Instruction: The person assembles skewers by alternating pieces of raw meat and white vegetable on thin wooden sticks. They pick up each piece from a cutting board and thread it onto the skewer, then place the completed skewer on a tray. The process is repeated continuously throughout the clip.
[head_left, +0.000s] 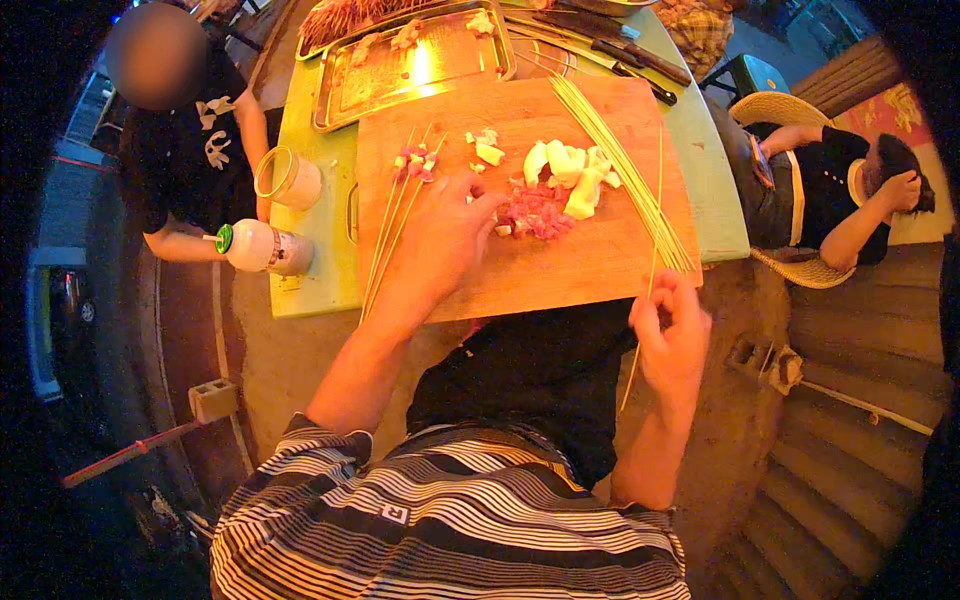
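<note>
My right hand (671, 322) pinches a thin bamboo skewer (654, 251) at the board's front right corner. Its long end points away from me over the wooden cutting board (480, 277). Beside it lies a bundle of bare skewers (622, 172). My left hand (457, 232) is over the board with curled fingers, at the left edge of a pile of small red meat pieces (541, 211). A whitish bit shows at its fingertips; whether they grip it is unclear. Pale chunks, seemingly fat (566, 169), lie behind the meat. Several loaded skewers (411, 166) rest left of my hand.
A metal tray (337, 97) with pale lumps stands behind the board, next to a heap of skewered meat (352, 19). Knives (637, 64) lie back right. A tub (289, 178) and a green-capped bottle (266, 247) stand left. One person stands left; another sits right.
</note>
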